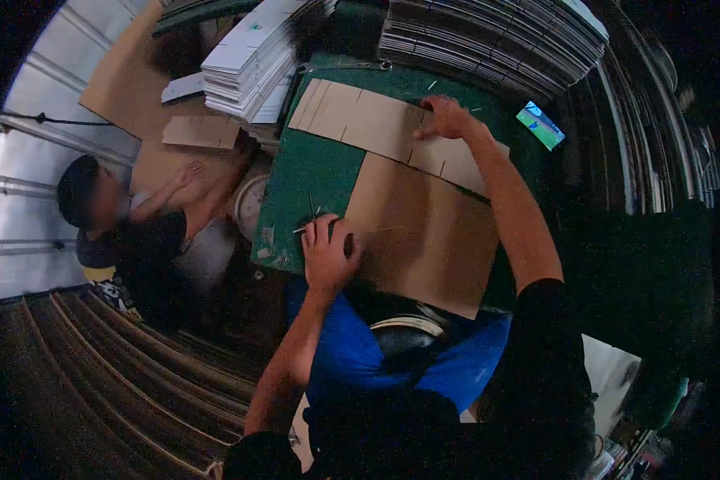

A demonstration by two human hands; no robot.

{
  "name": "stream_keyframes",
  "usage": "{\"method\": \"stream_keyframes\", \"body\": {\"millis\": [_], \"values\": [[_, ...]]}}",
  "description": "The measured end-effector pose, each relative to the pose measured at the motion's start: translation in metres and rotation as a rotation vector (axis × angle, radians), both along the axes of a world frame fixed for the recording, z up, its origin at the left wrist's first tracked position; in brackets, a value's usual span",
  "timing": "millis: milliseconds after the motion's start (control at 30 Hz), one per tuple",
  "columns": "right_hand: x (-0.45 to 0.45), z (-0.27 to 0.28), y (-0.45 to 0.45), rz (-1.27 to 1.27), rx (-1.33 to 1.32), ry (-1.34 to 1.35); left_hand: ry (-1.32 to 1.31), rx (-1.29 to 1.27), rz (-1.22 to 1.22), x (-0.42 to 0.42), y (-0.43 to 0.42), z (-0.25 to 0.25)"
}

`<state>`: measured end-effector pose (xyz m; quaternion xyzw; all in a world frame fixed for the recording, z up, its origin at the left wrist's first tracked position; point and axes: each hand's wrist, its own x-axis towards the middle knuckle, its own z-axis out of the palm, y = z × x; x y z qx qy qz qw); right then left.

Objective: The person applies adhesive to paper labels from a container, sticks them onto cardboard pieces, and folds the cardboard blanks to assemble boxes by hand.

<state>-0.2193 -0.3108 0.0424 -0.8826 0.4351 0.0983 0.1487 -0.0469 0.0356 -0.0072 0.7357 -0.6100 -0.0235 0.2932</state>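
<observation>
A long slotted cardboard strip (328,110) lies across the green work surface (308,172). My right hand (446,120) rests on the strip's far edge, fingers curled over it; whether they pinch it is unclear. Below the strip a larger brown cardboard sheet (424,232) reaches to the near edge of the surface, partly under the strip. My left hand (328,252) lies at the left edge of that sheet, on the green surface, with its fingers apart. Near its fingertips are a small white stick and a thin dark piece.
Tall stacks of cut board stand at the back (488,48) and back left (252,60). A lit phone (541,126) lies at the right. A metal tool (344,66) is at the far edge. Another person (136,224) sits at the left beside more cardboard (200,131).
</observation>
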Motion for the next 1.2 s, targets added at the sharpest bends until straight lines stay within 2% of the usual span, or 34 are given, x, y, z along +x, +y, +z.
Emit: {"method": "stream_keyframes", "body": {"millis": [233, 300, 400, 533, 633, 733, 800, 933, 1000, 1100, 1200], "values": [[0.004, 0.000, -0.008, -0.022, 0.042, -0.014, 0.024, -0.003, -0.004, -0.003, 0.001, 0.008], [-0.003, 0.000, 0.000, -0.017, 0.068, -0.259, 0.035, 0.022, 0.004, -0.004, 0.002, 0.008], [-0.013, 0.016, 0.013, -0.033, 0.026, -0.337, 0.028, 0.009, 0.007, -0.003, 0.002, 0.008], [-0.032, 0.025, 0.002, 0.032, 0.179, -0.323, 0.000, -0.009, 0.010, 0.000, 0.003, 0.001], [-0.046, 0.012, 0.002, 0.105, 0.137, -0.195, 0.014, -0.017, 0.003, 0.001, 0.001, 0.000], [-0.057, -0.012, 0.008, 0.126, 0.296, -0.196, -0.003, -0.016, 0.009, 0.001, 0.003, -0.002], [-0.059, -0.024, 0.015, 0.127, 0.098, -0.256, -0.020, -0.040, 0.006, 0.001, 0.001, -0.003], [-0.054, -0.009, 0.024, 0.136, 0.168, -0.264, -0.029, -0.022, 0.017, -0.001, 0.000, -0.001], [-0.048, 0.000, 0.039, 0.069, 0.040, -0.042, -0.031, -0.021, 0.004, 0.000, 0.001, -0.004], [-0.040, 0.008, 0.051, 0.051, 0.088, 0.021, -0.036, -0.028, -0.004, 0.000, 0.001, -0.006], [-0.048, -0.015, 0.057, 0.004, 0.021, -0.087, -0.047, -0.041, -0.015, 0.000, 0.003, -0.005]]}}
